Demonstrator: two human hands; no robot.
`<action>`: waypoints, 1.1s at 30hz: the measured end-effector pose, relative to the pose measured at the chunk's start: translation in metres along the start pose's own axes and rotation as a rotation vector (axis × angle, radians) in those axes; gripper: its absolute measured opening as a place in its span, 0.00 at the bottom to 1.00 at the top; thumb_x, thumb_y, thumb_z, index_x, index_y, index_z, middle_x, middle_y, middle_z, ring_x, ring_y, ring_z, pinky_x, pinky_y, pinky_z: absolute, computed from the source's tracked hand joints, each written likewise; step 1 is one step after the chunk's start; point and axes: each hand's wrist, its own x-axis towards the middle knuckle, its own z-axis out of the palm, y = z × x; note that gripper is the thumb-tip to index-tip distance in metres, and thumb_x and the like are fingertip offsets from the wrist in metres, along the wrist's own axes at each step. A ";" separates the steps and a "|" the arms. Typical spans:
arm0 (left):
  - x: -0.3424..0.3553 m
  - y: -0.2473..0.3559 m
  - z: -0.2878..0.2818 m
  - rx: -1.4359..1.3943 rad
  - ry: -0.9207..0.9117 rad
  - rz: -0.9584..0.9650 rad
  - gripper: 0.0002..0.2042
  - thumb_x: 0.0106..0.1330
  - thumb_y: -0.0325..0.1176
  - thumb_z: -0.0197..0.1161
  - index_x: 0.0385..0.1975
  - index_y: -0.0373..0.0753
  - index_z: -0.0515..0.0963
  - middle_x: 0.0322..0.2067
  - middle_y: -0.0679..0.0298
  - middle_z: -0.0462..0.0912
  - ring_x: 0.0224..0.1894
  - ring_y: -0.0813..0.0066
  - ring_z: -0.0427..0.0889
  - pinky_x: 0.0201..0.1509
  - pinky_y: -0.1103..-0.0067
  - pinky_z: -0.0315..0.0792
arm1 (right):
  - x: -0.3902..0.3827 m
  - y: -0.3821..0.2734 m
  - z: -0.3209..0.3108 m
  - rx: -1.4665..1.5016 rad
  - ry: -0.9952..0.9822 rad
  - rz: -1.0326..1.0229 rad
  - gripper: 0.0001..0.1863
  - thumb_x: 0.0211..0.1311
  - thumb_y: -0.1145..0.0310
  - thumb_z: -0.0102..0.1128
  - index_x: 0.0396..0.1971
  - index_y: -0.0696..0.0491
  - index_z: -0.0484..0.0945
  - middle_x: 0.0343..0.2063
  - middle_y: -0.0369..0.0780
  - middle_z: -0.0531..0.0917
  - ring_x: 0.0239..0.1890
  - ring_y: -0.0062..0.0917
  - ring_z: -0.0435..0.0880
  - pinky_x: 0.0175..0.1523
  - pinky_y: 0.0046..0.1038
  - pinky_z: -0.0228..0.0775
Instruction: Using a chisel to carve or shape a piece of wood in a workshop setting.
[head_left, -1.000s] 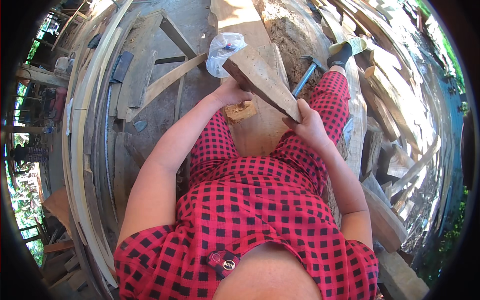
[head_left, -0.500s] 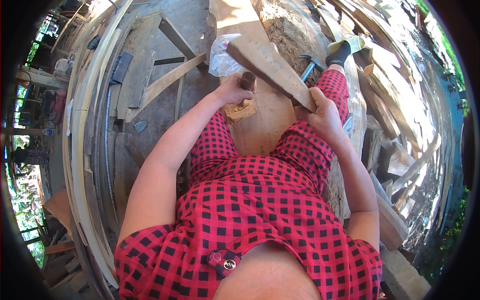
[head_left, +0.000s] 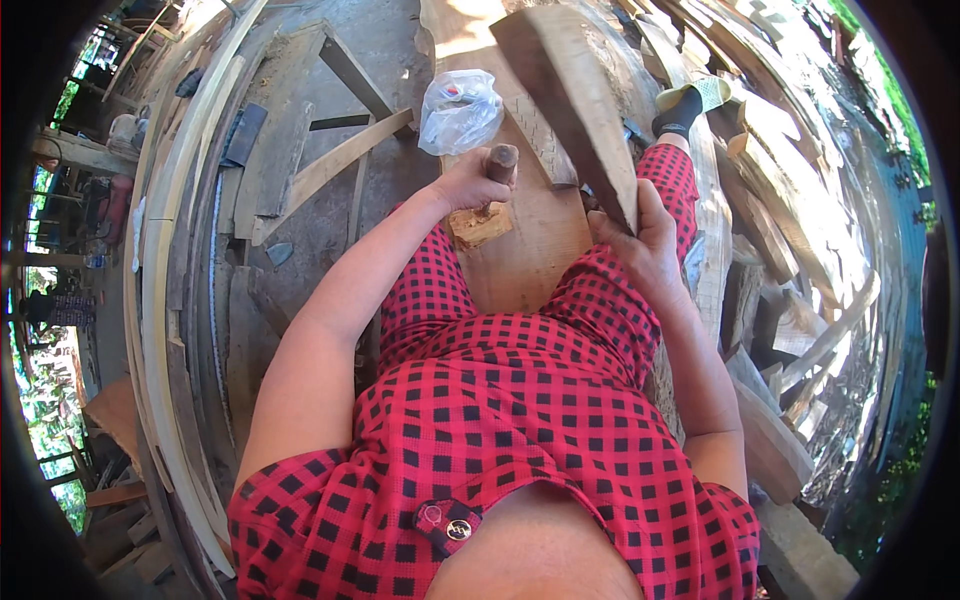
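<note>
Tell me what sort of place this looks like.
Probably a woodworking area: long boards lie along the left, rough pieces of timber are heaped on the right, and between them the left hand grips a round wooden handle while the right hand holds a thick wooden slab.

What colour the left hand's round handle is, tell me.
The round handle is brown, clearest in the head view.

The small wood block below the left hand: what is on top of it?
A tool, held in the left hand, appears to reach down to the block. The hand covers its middle; whether its tip enters the wood cannot be seen.
</note>
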 end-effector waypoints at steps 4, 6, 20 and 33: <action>0.002 0.009 0.007 -0.048 -0.016 -0.033 0.08 0.43 0.22 0.61 0.24 0.38 0.72 0.26 0.69 0.76 0.34 0.80 0.74 0.37 0.80 0.69 | -0.005 0.024 -0.012 -0.644 -0.211 0.051 0.18 0.49 0.68 0.66 0.27 0.57 0.63 0.19 0.51 0.73 0.25 0.48 0.73 0.30 0.34 0.64; 0.003 -0.004 0.007 0.193 0.081 -0.002 0.08 0.43 0.22 0.61 0.24 0.38 0.72 0.25 0.69 0.75 0.32 0.81 0.74 0.37 0.81 0.69 | -0.001 0.014 -0.015 -0.616 -0.191 0.036 0.18 0.49 0.67 0.66 0.28 0.57 0.63 0.18 0.50 0.73 0.24 0.46 0.73 0.30 0.33 0.64; 0.010 -0.001 0.010 0.005 0.048 -0.079 0.09 0.45 0.21 0.61 0.27 0.37 0.72 0.24 0.69 0.75 0.29 0.80 0.74 0.34 0.81 0.70 | -0.009 0.028 -0.016 -0.304 -0.108 0.144 0.18 0.48 0.70 0.67 0.32 0.56 0.66 0.19 0.47 0.72 0.24 0.32 0.74 0.32 0.29 0.65; 0.015 -0.003 0.006 -0.068 0.106 -0.030 0.06 0.45 0.23 0.62 0.22 0.38 0.73 0.23 0.70 0.75 0.26 0.82 0.74 0.31 0.82 0.69 | -0.030 0.041 0.015 0.219 -0.048 0.391 0.10 0.54 0.73 0.61 0.31 0.56 0.69 0.17 0.35 0.74 0.16 0.19 0.74 0.20 0.21 0.64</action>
